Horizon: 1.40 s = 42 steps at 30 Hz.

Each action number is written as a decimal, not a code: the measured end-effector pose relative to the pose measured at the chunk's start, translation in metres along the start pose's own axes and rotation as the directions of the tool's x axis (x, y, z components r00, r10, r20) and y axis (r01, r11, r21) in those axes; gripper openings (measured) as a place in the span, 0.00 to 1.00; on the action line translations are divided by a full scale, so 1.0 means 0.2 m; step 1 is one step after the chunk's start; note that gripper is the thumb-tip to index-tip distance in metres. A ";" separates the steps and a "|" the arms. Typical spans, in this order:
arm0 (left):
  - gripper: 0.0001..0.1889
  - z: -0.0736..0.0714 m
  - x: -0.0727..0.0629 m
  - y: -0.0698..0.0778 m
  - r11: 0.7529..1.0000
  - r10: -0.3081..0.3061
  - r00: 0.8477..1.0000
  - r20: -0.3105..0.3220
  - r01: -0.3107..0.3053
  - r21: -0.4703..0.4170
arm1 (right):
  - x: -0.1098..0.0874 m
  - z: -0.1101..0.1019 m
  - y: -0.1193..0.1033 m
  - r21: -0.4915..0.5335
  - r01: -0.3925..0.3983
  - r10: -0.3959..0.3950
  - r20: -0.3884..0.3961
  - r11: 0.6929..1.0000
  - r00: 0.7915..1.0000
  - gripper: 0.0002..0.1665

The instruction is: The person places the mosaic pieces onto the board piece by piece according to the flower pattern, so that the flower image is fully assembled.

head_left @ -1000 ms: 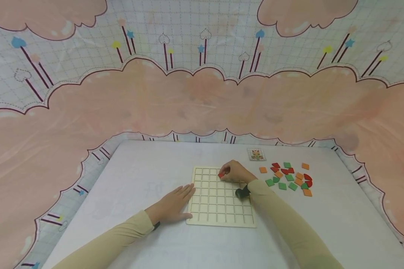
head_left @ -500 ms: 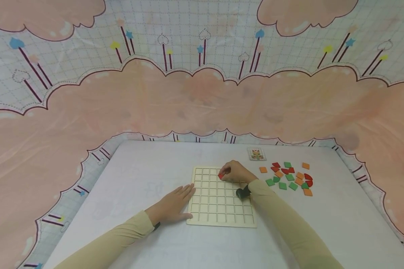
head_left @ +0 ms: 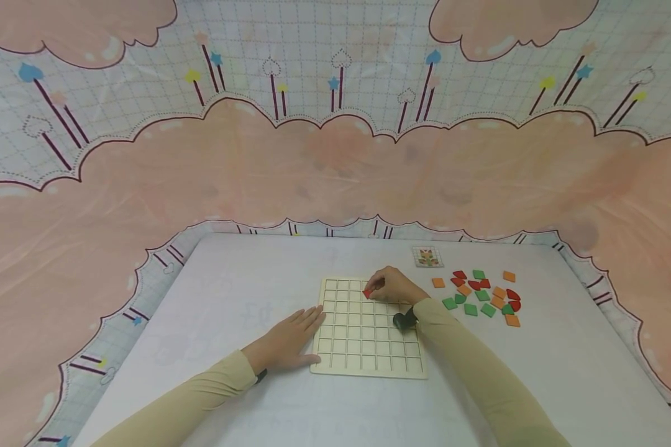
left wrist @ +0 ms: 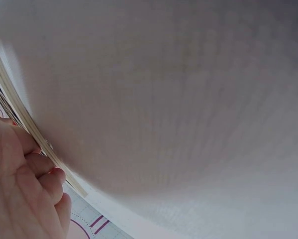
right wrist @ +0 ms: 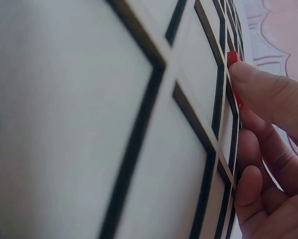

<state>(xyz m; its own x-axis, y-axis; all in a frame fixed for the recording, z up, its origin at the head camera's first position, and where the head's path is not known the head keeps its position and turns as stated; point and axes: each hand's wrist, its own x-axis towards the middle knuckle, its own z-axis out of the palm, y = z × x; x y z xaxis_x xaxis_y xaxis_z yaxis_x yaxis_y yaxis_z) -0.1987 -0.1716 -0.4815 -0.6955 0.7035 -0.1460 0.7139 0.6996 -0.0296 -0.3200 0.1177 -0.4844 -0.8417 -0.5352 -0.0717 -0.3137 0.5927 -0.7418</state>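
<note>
Barely any movement since the earlier frame | left hand point(head_left: 287, 340), fingers straight, touches left edge of gridded board point(head_left: 360, 347) | right hand point(head_left: 392, 285) pinches red piece point(head_left: 366, 294) at its far rows | coloured pieces point(head_left: 482, 295) right | picture card point(head_left: 427, 257) beyond

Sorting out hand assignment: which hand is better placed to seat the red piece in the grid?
Right, most likely: the right hand pinches the red piece at the board's far rows. The left hand is at the board's left edge, fingers extended, probably better for steadying.
</note>
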 end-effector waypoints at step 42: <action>0.45 0.02 0.00 0.01 1.000 -0.008 1.000 -0.009 0.008 0.005 | -0.23 -0.35 0.04 0.061 0.050 -0.050 -0.009 0.997 0.999 0.20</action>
<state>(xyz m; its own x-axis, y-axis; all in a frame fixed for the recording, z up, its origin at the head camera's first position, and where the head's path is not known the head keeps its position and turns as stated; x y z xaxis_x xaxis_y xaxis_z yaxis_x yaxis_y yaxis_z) -0.1971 -0.1703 -0.4846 -0.7022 0.6988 -0.1364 0.7084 0.7049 -0.0354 -0.3138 0.1896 -0.4399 -0.8287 -0.5589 -0.0289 -0.3280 0.5269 -0.7841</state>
